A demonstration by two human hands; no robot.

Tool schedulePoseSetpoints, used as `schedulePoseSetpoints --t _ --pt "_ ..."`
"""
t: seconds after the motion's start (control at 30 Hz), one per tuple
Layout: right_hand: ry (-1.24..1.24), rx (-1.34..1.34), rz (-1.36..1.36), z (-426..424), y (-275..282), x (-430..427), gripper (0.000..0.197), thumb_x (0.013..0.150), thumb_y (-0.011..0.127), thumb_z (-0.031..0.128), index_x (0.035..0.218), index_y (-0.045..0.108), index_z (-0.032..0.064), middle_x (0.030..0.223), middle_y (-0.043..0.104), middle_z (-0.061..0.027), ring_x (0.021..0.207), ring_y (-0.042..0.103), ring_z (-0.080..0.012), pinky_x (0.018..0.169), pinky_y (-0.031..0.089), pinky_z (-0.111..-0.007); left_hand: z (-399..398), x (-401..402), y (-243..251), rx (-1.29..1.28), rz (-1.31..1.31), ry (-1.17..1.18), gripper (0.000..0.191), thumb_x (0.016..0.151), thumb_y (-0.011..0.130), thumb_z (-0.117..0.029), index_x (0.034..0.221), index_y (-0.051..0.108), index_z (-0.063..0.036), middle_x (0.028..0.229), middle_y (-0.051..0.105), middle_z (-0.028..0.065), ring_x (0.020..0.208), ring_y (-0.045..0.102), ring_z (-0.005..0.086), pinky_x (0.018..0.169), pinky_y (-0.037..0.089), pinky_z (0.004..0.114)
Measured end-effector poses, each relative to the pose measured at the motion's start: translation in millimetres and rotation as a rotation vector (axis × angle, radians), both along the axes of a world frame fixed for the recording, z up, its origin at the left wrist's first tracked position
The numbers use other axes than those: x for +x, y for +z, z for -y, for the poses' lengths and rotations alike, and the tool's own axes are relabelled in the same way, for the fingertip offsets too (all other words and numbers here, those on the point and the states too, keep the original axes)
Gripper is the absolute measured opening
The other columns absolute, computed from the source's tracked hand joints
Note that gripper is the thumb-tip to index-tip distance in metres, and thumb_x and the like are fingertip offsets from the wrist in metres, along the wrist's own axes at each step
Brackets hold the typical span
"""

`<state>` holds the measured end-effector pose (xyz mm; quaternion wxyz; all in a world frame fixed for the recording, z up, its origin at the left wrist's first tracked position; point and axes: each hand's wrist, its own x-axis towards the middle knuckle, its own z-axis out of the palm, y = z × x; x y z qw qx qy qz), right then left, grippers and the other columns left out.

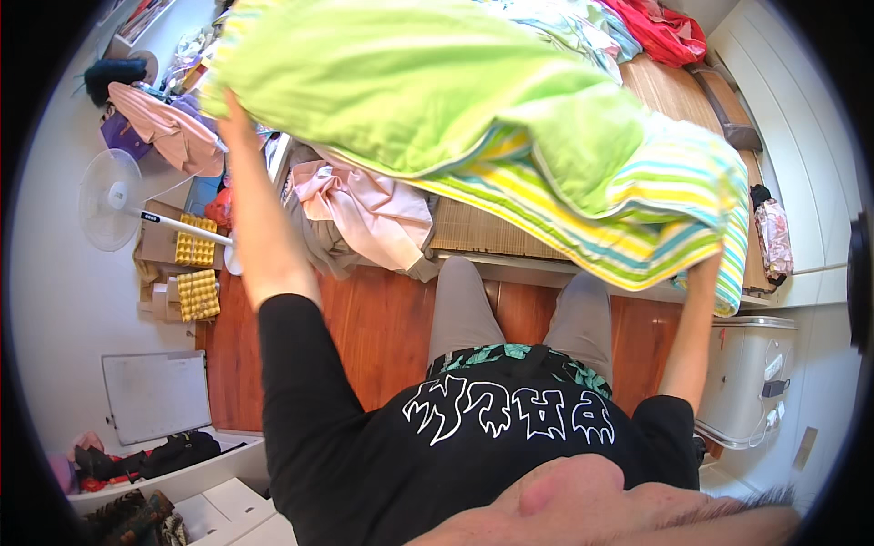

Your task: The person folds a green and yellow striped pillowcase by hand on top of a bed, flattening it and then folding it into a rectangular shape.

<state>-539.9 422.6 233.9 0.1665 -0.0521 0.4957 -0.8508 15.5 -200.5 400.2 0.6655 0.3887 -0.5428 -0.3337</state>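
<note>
A green quilt (410, 89) with a striped yellow, white, green and teal underside spreads in the air over the bed, held at both sides. My left hand (239, 123) grips its edge at the left, fingers partly hidden by the cloth. At the right, my right hand (707, 263) holds a striped corner, its fingers mostly covered by the fabric. Under the quilt a woven bed mat (498, 225) shows, with a pink cloth (369, 205) crumpled on it at the left and hanging over the bed's edge.
A white fan (117, 196) and yellow egg-crate trays (198, 297) stand at the left. Red fabric (659, 31) lies at the bed's far end, and a folded umbrella (773, 235) at its right side. A pale lidded case (748, 382) is beside my right arm.
</note>
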Motion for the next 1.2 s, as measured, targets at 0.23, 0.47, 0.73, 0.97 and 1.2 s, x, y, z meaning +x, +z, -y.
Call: schedulePoseSetpoints --t 0.23,0.47,0.73,0.97,1.2 --pt "0.215 0.728 -0.024 -22.5 -186.5 53.4 0.037 0.088 0.062 0.022 0.116 0.055 0.0003 0.106 0.062 -0.0067 0.091 0.059 -0.0161 0.078 0.049 -0.031 -217.3 -80.8 -375.4 1.069 0.145 -0.049 0.059 0.085 0.060 -0.022 0.135 0.036 -0.0030 0.086 0.059 0.0136 0.051 0.055 0.0220 0.042 0.043 0.035" --pt "0.457 0.909 -0.264 -37.3 -145.7 65.2 0.036 0.083 0.063 0.024 0.107 0.062 -0.0023 0.097 0.065 -0.0086 0.083 0.061 -0.0146 0.070 0.048 -0.030 -354.4 -111.2 -348.5 0.865 0.353 -0.501 0.043 0.087 0.057 -0.018 0.126 0.048 -0.0006 0.084 0.060 0.0075 0.055 0.060 0.0149 0.046 0.047 0.025" --pt "0.086 0.094 0.090 -61.9 -3.1 95.4 0.046 0.085 0.060 0.014 0.126 0.046 -0.0037 0.118 0.058 -0.0139 0.102 0.060 -0.0249 0.089 0.050 -0.036 -402.9 -148.9 -313.5 0.641 0.601 -1.094 0.050 0.087 0.065 -0.029 0.123 0.054 0.0042 0.084 0.065 0.0060 0.068 0.061 0.0126 0.060 0.050 0.026" --pt "0.243 0.043 0.197 -132.2 15.4 126.3 0.051 0.086 0.057 0.015 0.131 0.041 -0.0034 0.125 0.055 -0.0164 0.110 0.058 -0.0274 0.093 0.049 -0.038 -427.9 -170.3 -307.3 1.388 -0.062 -0.983 0.102 0.080 0.027 -0.082 0.145 0.020 -0.0038 0.142 0.036 0.0212 0.125 0.044 0.0327 0.093 0.046 0.044" --pt "0.360 0.374 0.480 -199.8 -118.0 200.5 0.051 0.079 0.064 0.008 0.126 0.047 -0.0007 0.118 0.059 -0.0103 0.105 0.060 -0.0231 0.091 0.049 -0.037 -414.4 -200.8 -359.9 1.365 -0.092 -0.801 0.086 0.081 0.059 -0.061 0.140 0.022 -0.0121 0.128 0.047 0.0200 0.107 0.056 0.0319 0.079 0.051 0.043"
